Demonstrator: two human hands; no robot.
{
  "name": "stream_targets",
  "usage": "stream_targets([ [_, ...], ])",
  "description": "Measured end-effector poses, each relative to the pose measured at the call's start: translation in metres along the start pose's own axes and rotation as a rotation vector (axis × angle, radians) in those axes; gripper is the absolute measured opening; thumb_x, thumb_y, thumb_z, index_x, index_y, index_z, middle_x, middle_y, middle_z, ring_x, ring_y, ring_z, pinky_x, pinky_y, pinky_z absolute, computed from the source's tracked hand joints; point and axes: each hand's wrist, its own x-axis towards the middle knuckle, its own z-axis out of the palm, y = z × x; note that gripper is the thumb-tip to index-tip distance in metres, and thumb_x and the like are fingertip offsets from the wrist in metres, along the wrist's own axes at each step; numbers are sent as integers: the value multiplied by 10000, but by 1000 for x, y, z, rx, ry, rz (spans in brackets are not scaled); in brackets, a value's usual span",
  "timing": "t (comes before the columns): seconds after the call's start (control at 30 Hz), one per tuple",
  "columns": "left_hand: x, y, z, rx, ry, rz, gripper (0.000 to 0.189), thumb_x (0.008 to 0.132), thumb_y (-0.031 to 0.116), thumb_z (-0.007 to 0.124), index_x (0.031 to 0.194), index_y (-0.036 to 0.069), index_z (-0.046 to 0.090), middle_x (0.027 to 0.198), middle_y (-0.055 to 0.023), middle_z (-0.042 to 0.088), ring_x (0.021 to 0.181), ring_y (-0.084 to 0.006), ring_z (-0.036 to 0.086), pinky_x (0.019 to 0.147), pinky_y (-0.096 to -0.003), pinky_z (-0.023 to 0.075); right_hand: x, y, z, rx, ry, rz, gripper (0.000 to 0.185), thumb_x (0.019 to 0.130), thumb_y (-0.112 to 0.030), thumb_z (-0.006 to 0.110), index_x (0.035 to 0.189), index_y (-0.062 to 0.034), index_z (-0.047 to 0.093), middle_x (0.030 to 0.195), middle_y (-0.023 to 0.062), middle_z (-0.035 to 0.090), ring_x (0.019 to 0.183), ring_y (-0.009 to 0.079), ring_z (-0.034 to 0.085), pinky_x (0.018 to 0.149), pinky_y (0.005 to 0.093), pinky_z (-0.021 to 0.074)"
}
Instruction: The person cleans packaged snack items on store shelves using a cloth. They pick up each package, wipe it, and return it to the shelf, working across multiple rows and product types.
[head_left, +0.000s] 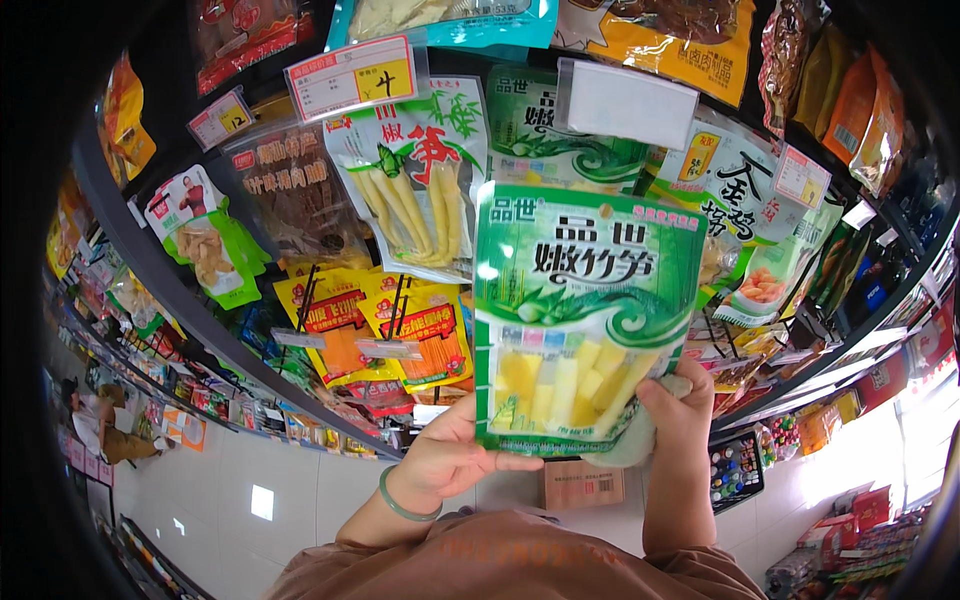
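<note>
A green and white packet of bamboo shoots (585, 322) is held upright in front of the shelf, its printed front facing me. Pale yellow pieces show in its lower half. My left hand (454, 454) grips the packet's lower left corner, one finger extended along the bottom edge; a pale green bangle (405, 504) circles that wrist. At the lower right edge, my right hand (679, 405) pinches the packet with the thumb in front. A grey-green cloth (636, 439) is bunched in the same hand, partly behind the packet.
Snack packets hang on the rack, including a white bamboo shoot packet (416, 180) and yellow snack packets (420, 330). Price tags (352, 79) stick out from it. A cardboard box (583, 484) stands on the tiled floor (292, 480). A person (112, 427) is at far left; a black crate (735, 469) holds bottles.
</note>
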Motion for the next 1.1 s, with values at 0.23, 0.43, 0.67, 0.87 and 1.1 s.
stream_targets([
  [0.23, 11, 22, 5, 78, 29, 200, 866, 759, -86, 524, 1477, 153, 103, 1512, -84, 155, 1375, -287, 247, 1085, -462, 292, 37, 0, 13, -50, 13, -69, 199, 788, -17, 682, 980, 24, 650, 894, 29, 661, 775, 73, 587, 700, 218, 472],
  [0.43, 23, 31, 1, 280, -60, 364, 916, 732, -137, 534, 1480, 129, 77, 1524, -64, 105, 1394, -209, 191, 1091, -423, 278, 52, 2, 19, -97, 130, -126, 200, 780, 16, 629, 979, 21, 647, 885, 24, 651, 761, 85, 581, 704, 226, 461],
  [0.67, 21, 42, -9, 677, -14, 281, 709, 779, -117, 490, 1423, -12, 215, 1452, -105, 217, 1350, -246, 292, 1084, -412, 299, 47, 8, 22, -82, 177, -186, 210, 777, 38, 604, 985, 48, 630, 945, 71, 647, 815, 117, 600, 746, 246, 468],
  [0.87, 21, 49, -12, 796, -27, 306, 717, 787, -105, 475, 1439, 2, 194, 1459, -112, 205, 1347, -236, 288, 1058, -402, 336, 44, 10, 25, -164, 146, -256, 256, 784, -53, 676, 1008, 58, 620, 951, 81, 646, 823, 130, 603, 762, 258, 473],
  [1.1, 42, 68, -16, 936, -49, 351, 774, 758, -116, 468, 1461, 57, 193, 1467, -102, 195, 1367, -211, 237, 1047, -392, 347, 68, 15, 28, -83, 151, -244, 286, 829, -67, 656, 1072, 64, 584, 1001, 102, 650, 855, 157, 621, 800, 273, 484],
])
